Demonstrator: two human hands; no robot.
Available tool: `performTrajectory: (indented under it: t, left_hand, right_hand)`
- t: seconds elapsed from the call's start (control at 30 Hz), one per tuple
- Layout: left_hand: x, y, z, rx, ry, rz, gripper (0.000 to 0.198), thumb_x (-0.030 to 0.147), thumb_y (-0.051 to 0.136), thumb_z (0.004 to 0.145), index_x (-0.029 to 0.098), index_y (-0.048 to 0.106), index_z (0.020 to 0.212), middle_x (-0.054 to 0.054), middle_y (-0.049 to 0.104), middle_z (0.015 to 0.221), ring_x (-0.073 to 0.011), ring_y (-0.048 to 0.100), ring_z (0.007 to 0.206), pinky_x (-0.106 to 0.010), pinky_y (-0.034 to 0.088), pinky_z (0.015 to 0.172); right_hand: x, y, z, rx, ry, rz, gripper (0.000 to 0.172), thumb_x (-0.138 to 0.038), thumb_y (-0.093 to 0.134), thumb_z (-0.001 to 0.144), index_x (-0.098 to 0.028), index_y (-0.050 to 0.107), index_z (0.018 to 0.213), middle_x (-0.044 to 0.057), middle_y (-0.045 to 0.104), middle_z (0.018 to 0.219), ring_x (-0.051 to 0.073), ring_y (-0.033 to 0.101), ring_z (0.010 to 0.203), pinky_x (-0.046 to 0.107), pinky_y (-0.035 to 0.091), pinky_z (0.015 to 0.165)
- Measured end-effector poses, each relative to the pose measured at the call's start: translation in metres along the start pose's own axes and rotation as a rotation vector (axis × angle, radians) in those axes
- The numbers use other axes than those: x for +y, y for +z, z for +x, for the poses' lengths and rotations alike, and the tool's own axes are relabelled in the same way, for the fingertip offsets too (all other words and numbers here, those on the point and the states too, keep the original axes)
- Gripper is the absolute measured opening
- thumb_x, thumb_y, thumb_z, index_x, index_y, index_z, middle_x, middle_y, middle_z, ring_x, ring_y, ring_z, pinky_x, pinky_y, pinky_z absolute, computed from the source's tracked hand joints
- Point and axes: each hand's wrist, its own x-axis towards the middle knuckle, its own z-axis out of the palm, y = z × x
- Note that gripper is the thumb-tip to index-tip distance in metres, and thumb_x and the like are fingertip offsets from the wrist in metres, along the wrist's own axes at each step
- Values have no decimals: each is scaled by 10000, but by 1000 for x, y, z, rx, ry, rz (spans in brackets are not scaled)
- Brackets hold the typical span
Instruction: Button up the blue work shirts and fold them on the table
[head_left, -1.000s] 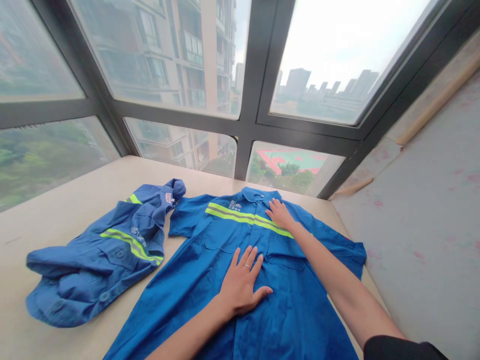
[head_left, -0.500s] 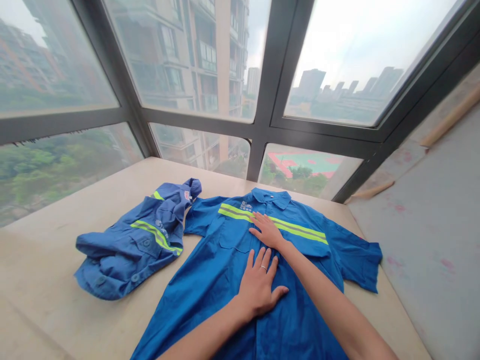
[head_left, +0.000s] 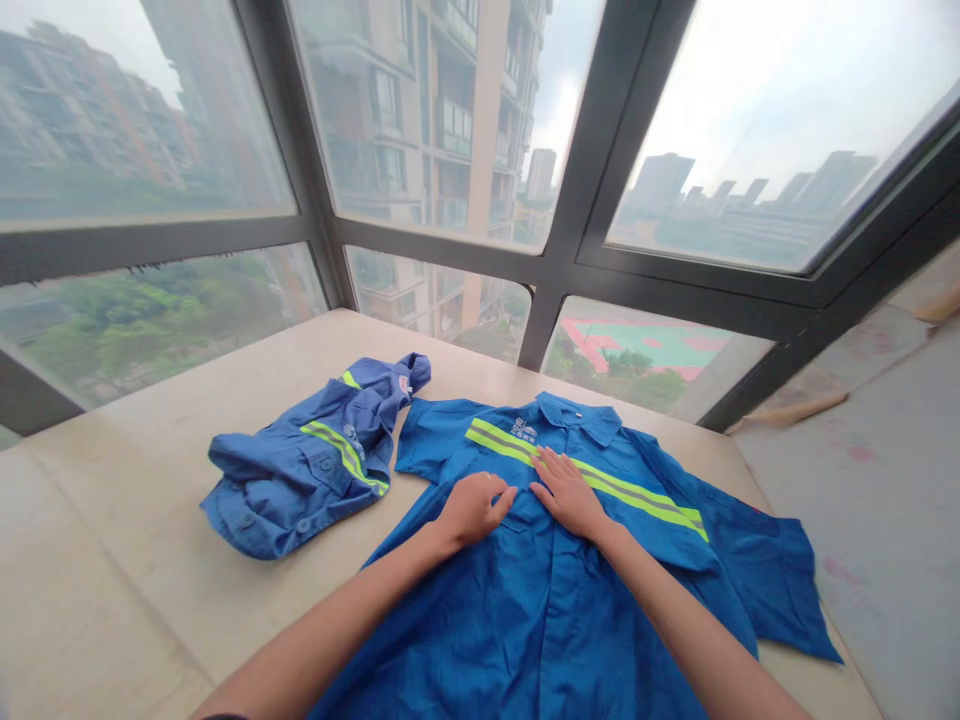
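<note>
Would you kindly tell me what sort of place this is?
Probably an upper-floor room in a flat: grey-framed windows meet in a corner above a pale ledge, and outside are an apartment block and trees seen from above.

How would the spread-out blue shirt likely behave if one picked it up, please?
The spread-out blue shirt would probably hang floppy, as its cloth shows soft creases. Its short sleeves would likely droop, lying loose at both sides. It seems unlikely to roll, being flat.

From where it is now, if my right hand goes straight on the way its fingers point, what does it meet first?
Probably the logo on the shirt, just beyond the stripe that your right hand overlaps, though depth is hard to judge.
</note>
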Motion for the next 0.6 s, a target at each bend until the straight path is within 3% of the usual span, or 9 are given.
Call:
performTrajectory:
  t: [0.1, 0.17, 0.27, 0.33, 0.43, 0.6]
  left_hand:
    - [-44, -27, 25, 217, -80, 110, 241, 274, 471, 935, 171, 683, 981, -97, 715, 1026, -218, 636, 1001, -334, 480, 931]
    - [-71, -43, 44, 258, -161, 215, 277, 236, 495, 909, 157, 654, 1121, -116, 684, 1162, -240, 604, 1115, -367, 467, 983]
    - [-103, -62, 69, 207, -206, 284, 340, 230, 472, 918, 125, 635, 1197, -149, 656, 1240, -268, 583, 1176, -419, 437, 1039]
    - [-116, -68, 82, 129, -169, 276, 335, 242, 507, 910, 152, 650, 1199, -114, 665, 1249, -244, 587, 1184, -377, 427, 1058]
    - [-124, -67, 100, 21, -124, 259, 326, 266, 553, 898, 211, 669, 1198, -58, 667, 1270, -203, 577, 1211, -309, 407, 1075]
    - [-127, -55, 121, -83, -196, 265, 267, 288, 689, 793, 260, 740, 1053, -67, 709, 1164, -236, 619, 1139, -309, 452, 994]
  right_hand:
    - [-1, 2, -3, 2, 1, 4, 584, -495, 307, 1012, -155, 437, 1469, 123, 341, 1561, 275, 291, 1461, 508, 249, 1192]
    - [-1, 3, -4, 13, 3, 9, 583, -503, 305, 1010, -172, 434, 1473, 118, 350, 1559, 272, 294, 1460, 513, 250, 1191]
    - [-2, 5, -5, 31, 10, 13, 575, -503, 311, 1009, -189, 429, 1477, 114, 354, 1558, 269, 298, 1459, 515, 257, 1187]
    - [-3, 5, -7, 36, 16, 13, 572, -498, 314, 1010, -187, 431, 1476, 115, 356, 1557, 269, 304, 1456, 512, 261, 1186]
    - [-4, 4, -8, 36, 23, 18, 566, -494, 321, 1009, -191, 435, 1473, 113, 367, 1552, 270, 312, 1453, 514, 265, 1185]
    - [-7, 0, -9, 25, 38, 28, 562, -489, 335, 1006, -175, 461, 1456, 117, 380, 1545, 271, 323, 1447, 512, 266, 1186]
